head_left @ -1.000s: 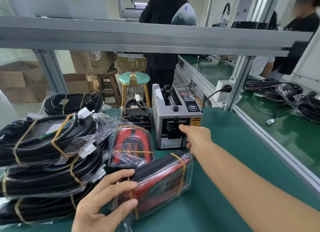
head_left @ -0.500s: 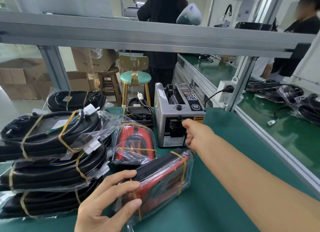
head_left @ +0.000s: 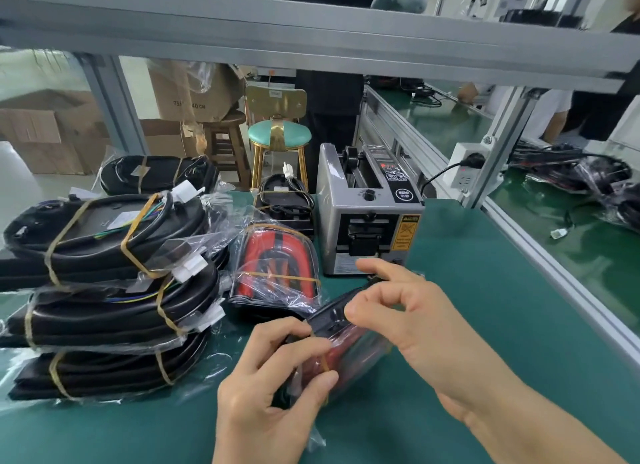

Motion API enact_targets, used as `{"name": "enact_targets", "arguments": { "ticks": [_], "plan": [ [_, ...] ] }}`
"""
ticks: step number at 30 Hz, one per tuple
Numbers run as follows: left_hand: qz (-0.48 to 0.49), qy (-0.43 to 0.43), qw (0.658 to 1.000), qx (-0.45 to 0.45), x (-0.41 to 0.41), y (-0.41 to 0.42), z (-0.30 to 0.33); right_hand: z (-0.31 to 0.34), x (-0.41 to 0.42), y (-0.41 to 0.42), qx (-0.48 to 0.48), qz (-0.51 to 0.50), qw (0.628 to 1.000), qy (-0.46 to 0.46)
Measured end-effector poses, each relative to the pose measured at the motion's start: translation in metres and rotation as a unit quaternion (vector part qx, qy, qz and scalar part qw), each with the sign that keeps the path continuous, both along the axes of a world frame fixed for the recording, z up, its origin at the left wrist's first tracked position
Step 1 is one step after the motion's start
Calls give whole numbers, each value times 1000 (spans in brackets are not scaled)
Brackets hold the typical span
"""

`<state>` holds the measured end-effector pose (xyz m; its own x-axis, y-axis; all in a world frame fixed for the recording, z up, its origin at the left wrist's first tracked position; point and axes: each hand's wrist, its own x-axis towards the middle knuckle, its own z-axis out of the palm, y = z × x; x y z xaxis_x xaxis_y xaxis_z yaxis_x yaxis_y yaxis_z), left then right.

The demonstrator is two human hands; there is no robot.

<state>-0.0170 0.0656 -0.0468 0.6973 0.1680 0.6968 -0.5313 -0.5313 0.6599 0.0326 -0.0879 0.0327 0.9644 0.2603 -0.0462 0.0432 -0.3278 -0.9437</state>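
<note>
A red and black part in a clear bag (head_left: 349, 352), bound with rubber bands, lies tilted on the green bench (head_left: 485, 325). My left hand (head_left: 270, 394) grips its near end, fingers and thumb curled round it. My right hand (head_left: 426, 332) is over its far black end with fingers curled. Thumb and forefinger seem to pinch a short strip of clear tape, which is hard to see. The grey tape dispenser (head_left: 367, 228) stands just behind.
A second bagged red part (head_left: 273, 266) sits left of the dispenser. Stacked bagged black cable bundles (head_left: 104, 242) fill the left. A frame rail (head_left: 554, 255) borders the bench on the right, with a socket (head_left: 464, 165) on its post. People stand beyond.
My right hand pulled back from the dispenser's mouth to the bagged part. My left hand closed further round the part and lifted its near end.
</note>
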Motion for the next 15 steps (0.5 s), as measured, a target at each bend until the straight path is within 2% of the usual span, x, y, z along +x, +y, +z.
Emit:
{"name": "enact_targets", "arguments": {
  "ticks": [5, 15],
  "plan": [
    [-3, 3, 1000, 4, -1, 0, 1, 0, -3, 2, -47, -6, 999, -13],
    [-29, 29, 999, 16, -3, 3, 10, 10, 8, 6, -131, 17, 991, 36]
  ]
}}
